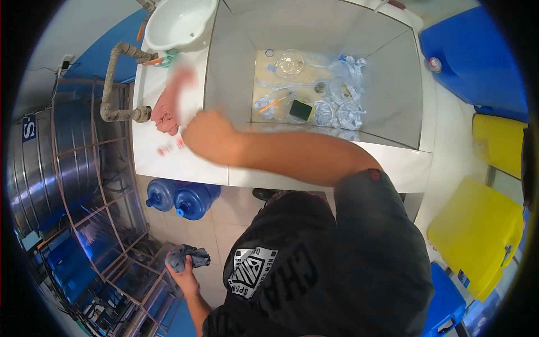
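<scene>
At the lower left my left hand [181, 271] is closed around a crumpled dark grey cloth [188, 258], held out past the counter's edge. My right arm reaches across the front of the sink to the counter on its left. There my right hand [209, 135] is curled and blurred, its fingertips hidden; what it holds, if anything, cannot be made out. Right beside it lies a crumpled pink cloth-like piece [164, 113], its upper part smeared. Small red-and-white bits [164, 150] lie on the white counter [185, 164] near this hand.
The deep grey sink [230, 73] holds a clear bowl [289, 63], a dark green sponge [301, 110], an orange-handled tool [272, 105] and bluish-white strips. A white basin [178, 22] and rusty pipe [109, 84] stand left. Blue water jugs [193, 201] are below; yellow containers [477, 236] are right.
</scene>
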A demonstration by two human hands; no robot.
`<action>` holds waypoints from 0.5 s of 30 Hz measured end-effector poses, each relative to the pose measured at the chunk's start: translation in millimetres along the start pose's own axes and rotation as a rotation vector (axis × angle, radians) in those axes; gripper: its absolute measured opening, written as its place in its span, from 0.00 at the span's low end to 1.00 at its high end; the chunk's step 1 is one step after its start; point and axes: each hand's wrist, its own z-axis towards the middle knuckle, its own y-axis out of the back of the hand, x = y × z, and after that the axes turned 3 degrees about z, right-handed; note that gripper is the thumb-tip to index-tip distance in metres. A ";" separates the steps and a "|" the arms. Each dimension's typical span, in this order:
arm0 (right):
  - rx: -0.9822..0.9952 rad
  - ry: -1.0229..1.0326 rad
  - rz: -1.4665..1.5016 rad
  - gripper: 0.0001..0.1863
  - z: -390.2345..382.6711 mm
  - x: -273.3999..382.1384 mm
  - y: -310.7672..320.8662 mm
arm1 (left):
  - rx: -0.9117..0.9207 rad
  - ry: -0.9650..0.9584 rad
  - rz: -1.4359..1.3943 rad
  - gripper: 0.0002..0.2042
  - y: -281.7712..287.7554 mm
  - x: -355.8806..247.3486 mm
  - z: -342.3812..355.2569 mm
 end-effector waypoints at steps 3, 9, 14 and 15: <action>0.086 -0.004 -0.092 0.09 -22.0 21.5 -11.6 | 0.025 -0.030 0.038 0.29 -9.6 -10.6 11.8; -0.345 0.024 -0.074 0.09 0.3 15.4 -25.6 | 0.109 -0.082 0.007 0.29 -28.8 -29.6 35.9; -0.213 -0.049 0.036 0.13 -21.7 -87.3 31.1 | 0.109 -0.104 0.084 0.29 -26.7 -26.3 39.5; -0.150 -0.019 0.014 0.17 -25.7 -120.2 39.6 | 0.098 -0.091 0.074 0.29 -24.3 -21.8 39.0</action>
